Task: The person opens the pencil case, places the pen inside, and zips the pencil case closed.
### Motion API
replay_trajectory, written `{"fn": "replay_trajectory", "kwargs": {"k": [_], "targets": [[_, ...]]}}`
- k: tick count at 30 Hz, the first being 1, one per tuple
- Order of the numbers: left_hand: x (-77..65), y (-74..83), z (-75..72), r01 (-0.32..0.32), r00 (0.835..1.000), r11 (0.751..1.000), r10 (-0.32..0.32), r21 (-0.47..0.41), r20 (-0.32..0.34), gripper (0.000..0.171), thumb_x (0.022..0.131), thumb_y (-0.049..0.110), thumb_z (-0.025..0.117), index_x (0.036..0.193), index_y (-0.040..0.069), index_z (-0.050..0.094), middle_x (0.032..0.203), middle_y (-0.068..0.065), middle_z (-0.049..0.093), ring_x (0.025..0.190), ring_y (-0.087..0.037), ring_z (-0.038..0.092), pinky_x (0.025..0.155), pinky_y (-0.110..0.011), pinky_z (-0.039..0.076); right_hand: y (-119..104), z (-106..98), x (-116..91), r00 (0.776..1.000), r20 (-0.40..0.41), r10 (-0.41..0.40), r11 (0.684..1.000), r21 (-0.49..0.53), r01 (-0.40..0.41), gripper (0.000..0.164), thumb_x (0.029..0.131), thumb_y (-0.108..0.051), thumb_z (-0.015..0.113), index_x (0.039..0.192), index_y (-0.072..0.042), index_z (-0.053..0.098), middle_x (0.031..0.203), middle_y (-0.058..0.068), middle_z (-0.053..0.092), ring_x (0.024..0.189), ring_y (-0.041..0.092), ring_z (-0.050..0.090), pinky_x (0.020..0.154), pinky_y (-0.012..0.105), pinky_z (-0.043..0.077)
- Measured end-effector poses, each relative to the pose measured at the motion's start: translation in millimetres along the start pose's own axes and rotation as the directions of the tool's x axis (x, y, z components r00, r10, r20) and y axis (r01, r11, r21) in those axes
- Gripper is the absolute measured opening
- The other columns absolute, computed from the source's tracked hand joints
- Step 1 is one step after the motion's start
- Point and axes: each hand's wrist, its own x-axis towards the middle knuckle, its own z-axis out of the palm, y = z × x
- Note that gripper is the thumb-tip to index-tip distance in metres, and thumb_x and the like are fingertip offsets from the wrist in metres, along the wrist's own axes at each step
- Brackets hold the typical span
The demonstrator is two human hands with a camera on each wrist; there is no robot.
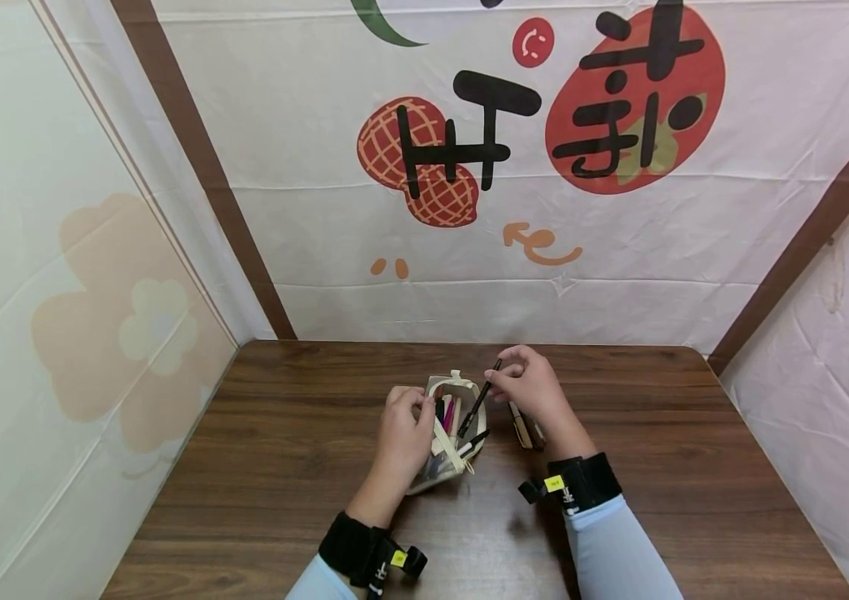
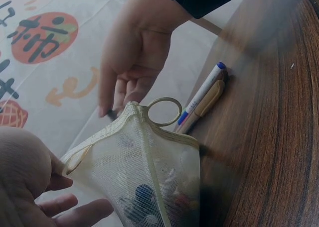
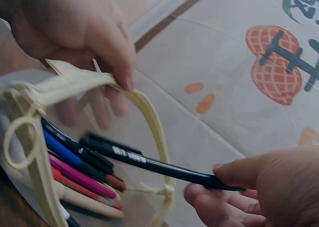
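A cream mesh pencil case (image 2: 124, 147) stands unzipped on the table, its mouth held wide. My left hand (image 1: 407, 437) pinches the left side of its rim between thumb and fingers. In my right hand (image 1: 532, 390) is a black pen (image 3: 164, 166), pinched near one end by the thumb and fingertips. The pen slants down over the mouth, its clip end inside the rim. Several pens lie within the case, among them a blue pen (image 3: 65, 150), a magenta pen (image 3: 82, 176) and a red one.
On the wooden table (image 1: 282, 467), right of the case, lie a white marker with blue ends (image 2: 203, 90) and a tan pen (image 2: 211, 98) side by side. A printed white cloth (image 1: 619, 267) hangs behind the table's far edge.
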Motion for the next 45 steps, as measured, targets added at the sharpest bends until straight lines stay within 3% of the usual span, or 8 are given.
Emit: {"fn": "replay_trajectory", "kwargs": {"k": [9,16,22,29,34,39,45], "targets": [[0.7,0.0,0.3,0.003,1.000,1.000,-0.004,-0.001,-0.019,0.024,0.109,0.010,0.066,0.087,0.003,0.072,0.126,-0.021,0.071,0.109,-0.034,0.071,0.093,-0.045,0.058,-2.7,28.7,-2.3,0.993,0.118,-0.010,1.000,-0.001,0.010,0.036,0.105,-0.009,0.081,0.134,0.003,0.064,0.101,0.017,0.084,0.091,0.042,0.085,0.085,0.058,0.070],[1.3,-0.5,1.0,-0.007,1.000,1.000,0.007,0.005,-0.030,0.025,0.109,0.010,0.066,0.086,0.002,0.070,0.127,-0.022,0.070,0.112,-0.037,0.072,0.093,-0.045,0.058,-2.9,41.3,-5.4,0.982,0.189,0.022,0.999,-0.042,-0.014,0.030,0.103,-0.011,0.083,0.128,0.000,0.071,0.095,0.012,0.086,0.084,0.038,0.085,0.079,0.055,0.071],[0.6,0.6,0.6,0.010,1.000,1.000,-0.010,-0.004,-0.019,0.025,0.110,0.009,0.065,0.087,0.002,0.070,0.130,-0.023,0.068,0.111,-0.037,0.071,0.089,-0.039,0.056,-4.0,42.1,-8.6,0.964,0.264,0.010,0.991,-0.131,0.026,0.039,0.105,-0.009,0.078,0.141,0.001,0.071,0.094,0.012,0.086,0.085,0.036,0.084,0.079,0.052,0.069],[-0.1,2.0,0.4,0.017,1.000,1.000,-0.017,-0.024,-0.009,0.025,0.109,0.010,0.063,0.086,0.003,0.068,0.128,-0.023,0.067,0.121,-0.040,0.067,0.104,-0.053,0.055,-6.5,36.8,-9.0,0.940,0.341,-0.012,0.959,-0.263,0.108,0.049,0.107,-0.007,0.073,0.155,0.001,0.065,0.105,0.013,0.088,0.084,0.023,0.083,0.072,0.035,0.063],[-0.4,2.5,0.5,0.003,1.000,1.000,-0.003,-0.029,-0.019,0.024,0.108,0.009,0.064,0.085,0.003,0.068,0.125,-0.023,0.067,0.119,-0.040,0.068,0.105,-0.054,0.055,-4.2,26.7,-8.2,0.940,0.342,-0.011,0.961,-0.255,0.104,0.040,0.110,-0.010,0.071,0.149,0.000,0.070,0.113,0.015,0.087,0.090,0.030,0.085,0.079,0.045,0.069],[-0.7,2.9,0.6,0.006,1.000,0.999,-0.007,-0.034,-0.014,0.026,0.108,0.010,0.064,0.083,0.004,0.066,0.124,-0.023,0.067,0.118,-0.040,0.067,0.104,-0.053,0.055,-2.1,10.4,-6.3,0.962,0.273,0.006,0.973,-0.222,0.057,0.031,0.111,-0.011,0.070,0.138,0.002,0.074,0.111,0.018,0.084,0.089,0.034,0.084,0.084,0.054,0.070],[-1.0,3.0,0.1,0.011,1.000,0.999,-0.011,-0.031,-0.003,0.027,0.109,0.009,0.063,0.083,0.004,0.065,0.125,-0.023,0.067,0.117,-0.039,0.067,0.101,-0.051,0.054,3.7,-11.3,-2.7,0.984,0.173,0.032,0.961,-0.275,0.017,0.034,0.113,-0.019,0.071,0.141,-0.001,0.074,0.116,0.020,0.082,0.096,0.039,0.082,0.080,0.047,0.068]]}}
